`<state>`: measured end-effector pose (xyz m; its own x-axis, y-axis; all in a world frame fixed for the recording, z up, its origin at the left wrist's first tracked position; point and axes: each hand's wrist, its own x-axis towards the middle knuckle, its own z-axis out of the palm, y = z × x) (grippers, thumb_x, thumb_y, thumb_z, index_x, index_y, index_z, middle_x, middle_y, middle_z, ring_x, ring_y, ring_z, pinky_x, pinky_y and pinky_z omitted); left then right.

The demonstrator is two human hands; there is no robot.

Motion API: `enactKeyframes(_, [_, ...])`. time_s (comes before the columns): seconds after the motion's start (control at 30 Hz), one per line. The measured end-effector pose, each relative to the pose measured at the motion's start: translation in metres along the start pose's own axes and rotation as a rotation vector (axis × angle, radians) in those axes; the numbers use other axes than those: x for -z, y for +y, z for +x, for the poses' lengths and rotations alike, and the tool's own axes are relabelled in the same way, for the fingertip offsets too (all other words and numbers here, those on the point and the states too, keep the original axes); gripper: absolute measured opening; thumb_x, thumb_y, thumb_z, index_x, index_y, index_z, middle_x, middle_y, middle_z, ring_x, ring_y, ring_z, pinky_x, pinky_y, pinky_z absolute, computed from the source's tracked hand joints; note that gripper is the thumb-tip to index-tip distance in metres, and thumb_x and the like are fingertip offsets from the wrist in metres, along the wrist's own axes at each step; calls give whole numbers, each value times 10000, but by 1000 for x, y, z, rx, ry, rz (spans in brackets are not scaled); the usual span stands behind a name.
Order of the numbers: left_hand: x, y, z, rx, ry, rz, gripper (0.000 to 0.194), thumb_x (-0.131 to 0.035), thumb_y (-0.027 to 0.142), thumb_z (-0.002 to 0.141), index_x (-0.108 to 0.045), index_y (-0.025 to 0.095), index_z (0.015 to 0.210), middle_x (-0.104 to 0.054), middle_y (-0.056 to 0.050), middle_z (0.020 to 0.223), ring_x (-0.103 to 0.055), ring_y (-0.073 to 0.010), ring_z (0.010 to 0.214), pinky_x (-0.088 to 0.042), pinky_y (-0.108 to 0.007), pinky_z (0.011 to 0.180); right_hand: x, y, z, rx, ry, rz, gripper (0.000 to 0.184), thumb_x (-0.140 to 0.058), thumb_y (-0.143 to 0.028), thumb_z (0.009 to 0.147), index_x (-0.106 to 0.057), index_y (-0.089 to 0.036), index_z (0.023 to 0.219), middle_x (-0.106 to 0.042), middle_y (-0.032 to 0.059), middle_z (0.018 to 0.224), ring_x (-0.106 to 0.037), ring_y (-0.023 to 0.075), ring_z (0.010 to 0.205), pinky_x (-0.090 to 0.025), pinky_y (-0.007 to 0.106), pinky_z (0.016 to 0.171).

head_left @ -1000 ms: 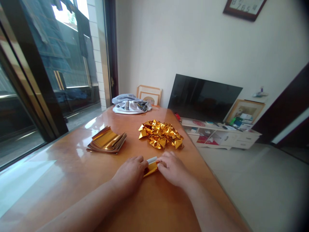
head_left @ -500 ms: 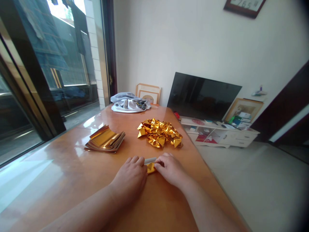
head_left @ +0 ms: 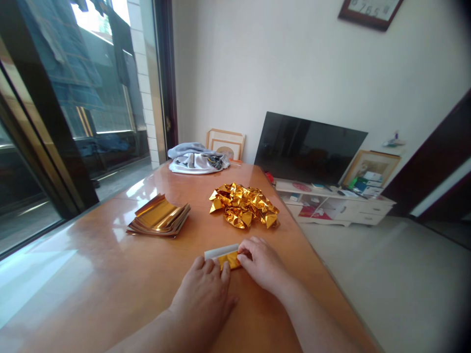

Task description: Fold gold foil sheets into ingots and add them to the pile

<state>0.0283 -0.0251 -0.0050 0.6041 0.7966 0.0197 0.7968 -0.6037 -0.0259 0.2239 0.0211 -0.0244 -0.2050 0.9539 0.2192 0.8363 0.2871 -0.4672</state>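
Observation:
A partly folded sheet of gold foil paper (head_left: pixel 228 260) lies on the table in front of me, with a pale strip of its back side showing along the far edge. My left hand (head_left: pixel 204 289) rests palm down at its near left part, fingertips touching the paper and thumb held apart. At the right end, my right hand (head_left: pixel 261 260) pinches the paper between thumb and fingers. Beyond the hands sits a heap of folded gold foil pieces (head_left: pixel 245 205). To the left is a stack of flat gold foil sheets (head_left: pixel 160 215).
The glossy wooden table (head_left: pixel 121 284) has its right edge beside my right forearm. A bundle of pale cloth (head_left: pixel 196 159) lies at the far end. Past it are a television (head_left: pixel 309 147) and a low white cabinet (head_left: pixel 344 208). A sliding glass door stands left.
My left hand has come off the paper's left end and moved nearer to me, uncovering more of the gold and pale strip. My right hand keeps its pinch at the right end.

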Motion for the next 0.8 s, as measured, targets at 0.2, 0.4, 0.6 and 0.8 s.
enactKeyframes(0.2, [-15, 6, -6, 39, -12, 5, 764, -504, 615, 913, -489, 100, 1477, -485, -293, 1475, -477, -453, 1335, -278, -615, 1106, 5, -4, -3, 9, -48, -66, 155, -588, -291, 924, -710, -251, 836, -638, 32, 896, -568, 194, 894, -395, 289, 777])
enactKeyframes(0.4, [-15, 7, -4, 40, -43, -67, 834, -487, 682, 883, -472, 114, 1495, -416, -269, 1529, -459, -468, 1357, -347, -602, 1076, 7, -9, -5, 20, -75, -113, 147, -596, -309, 922, -726, -267, 868, -653, 39, 901, -585, 209, 894, -401, 306, 783])
enactKeyframes(0.6, [-8, 6, -2, 41, -159, -105, 904, -484, 704, 877, -426, 65, 1514, -352, -271, 1559, -384, -484, 1409, -354, -598, 1104, 6, -8, -5, 10, -72, -132, 159, -587, -314, 926, -732, -274, 876, -656, 48, 897, -591, 221, 879, -409, 319, 783])
enactKeyframes(0.8, [-10, 6, -2, 51, -137, -122, 930, -480, 728, 864, -435, 57, 1507, -377, -297, 1535, -371, -484, 1417, -338, -620, 1116, 7, -9, -6, 0, -88, -144, 170, -579, -320, 930, -741, -280, 897, -655, 59, 899, -593, 232, 882, -410, 323, 778])
